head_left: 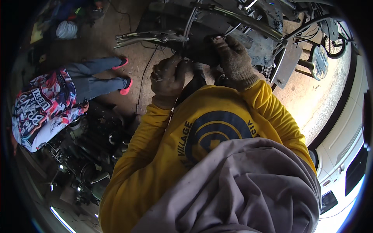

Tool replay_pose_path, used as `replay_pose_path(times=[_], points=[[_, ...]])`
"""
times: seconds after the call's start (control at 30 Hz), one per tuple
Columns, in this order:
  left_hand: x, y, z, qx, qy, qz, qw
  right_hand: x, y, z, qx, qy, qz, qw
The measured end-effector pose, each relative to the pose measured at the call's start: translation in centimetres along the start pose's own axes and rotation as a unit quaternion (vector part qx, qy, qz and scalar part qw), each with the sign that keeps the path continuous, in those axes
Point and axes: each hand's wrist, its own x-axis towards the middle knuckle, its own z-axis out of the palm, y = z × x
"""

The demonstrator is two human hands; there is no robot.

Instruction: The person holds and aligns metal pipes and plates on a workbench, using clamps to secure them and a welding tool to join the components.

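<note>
Both my hands wear dirty, worn gloves and are raised at a dark metal assembly of bars and plates (217, 19). My left hand (168, 75) is closed near the assembly's front edge, below some bent metal rods (153, 38). What its fingers hold, if anything, is hidden. Farther right, my right hand (236, 60) curls its fingers and thumb together beside a dark, rounded part (200, 52). Whatever lies in that grip is too small and dark to name. Some fingertips seem to show through the right glove.
At left a co-worker in a patterned shirt (46, 105) bends over dark machine parts (89, 155). A white vehicle (342, 151) stands at right. A slatted grey piece (319, 62) and a spoked wheel (334, 46) are beyond my right arm. A cable (144, 77) runs along the floor.
</note>
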Motion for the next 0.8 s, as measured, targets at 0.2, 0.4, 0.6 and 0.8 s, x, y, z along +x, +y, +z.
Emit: replay_pose_path(times=[0.2, 0.4, 0.6, 0.8], points=[[-3.4, -3.8, -0.2, -0.06, 0.001, -0.076, 0.995, 0.2, 0.5, 1.7, 0.003, -0.03, 0.021, 0.999], [-1.4, -3.5, 1.1, -0.067, -0.007, -0.072, 0.995, -0.1, 1.1, 2.2, 0.043, -0.061, -0.077, 0.994], [-0.2, -5.1, 3.3, -0.145, 0.013, -0.042, 0.988, -0.5, 1.1, 3.1, 0.033, -0.033, -0.049, 0.998], [1.1, -5.8, 3.2, -0.245, -0.037, -0.048, 0.968, -0.1, 2.2, 4.0, 0.006, 0.022, -0.145, 0.989]])
